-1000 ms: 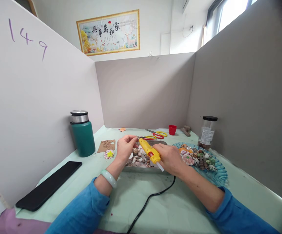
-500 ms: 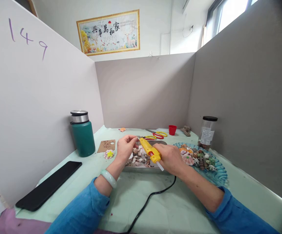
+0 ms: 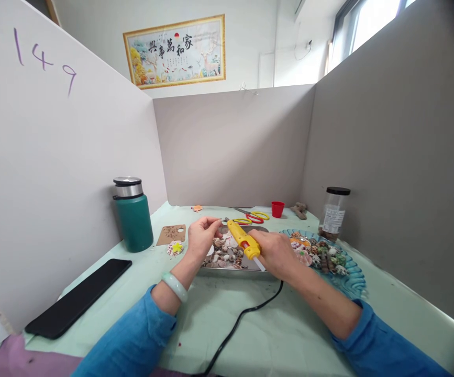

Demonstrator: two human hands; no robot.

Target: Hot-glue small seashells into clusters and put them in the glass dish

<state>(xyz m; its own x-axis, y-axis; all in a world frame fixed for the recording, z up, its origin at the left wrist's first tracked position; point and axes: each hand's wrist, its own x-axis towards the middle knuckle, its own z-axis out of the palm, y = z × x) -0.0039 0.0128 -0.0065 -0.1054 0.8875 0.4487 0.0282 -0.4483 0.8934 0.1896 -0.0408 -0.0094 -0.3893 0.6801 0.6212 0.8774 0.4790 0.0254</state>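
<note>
My right hand (image 3: 276, 251) is wrapped round a yellow hot glue gun (image 3: 243, 238), its nozzle pointing up and left. A white glue stick (image 3: 258, 263) sticks out of the gun's back end. Left of the nozzle, my left hand (image 3: 203, 236) is closed in a pinch; what sits between the fingertips is too small to make out. Beneath both hands lies a metal tray (image 3: 234, 273) of seashells (image 3: 227, 256). A black cord (image 3: 242, 317) runs from under my right hand toward the front edge.
A blue glass plate (image 3: 354, 280) of shells and a lidded jar (image 3: 334, 214) stand right. Scissors (image 3: 254, 216) and a red cup (image 3: 277, 209) are behind the tray. At left are a green bottle (image 3: 133, 222), a black phone (image 3: 79, 298), a brown card (image 3: 170, 234) and a shell flower (image 3: 175, 248).
The glue gun's nozzle has drawn slightly to the right, away from my left fingertips. My left hand has hardly moved.
</note>
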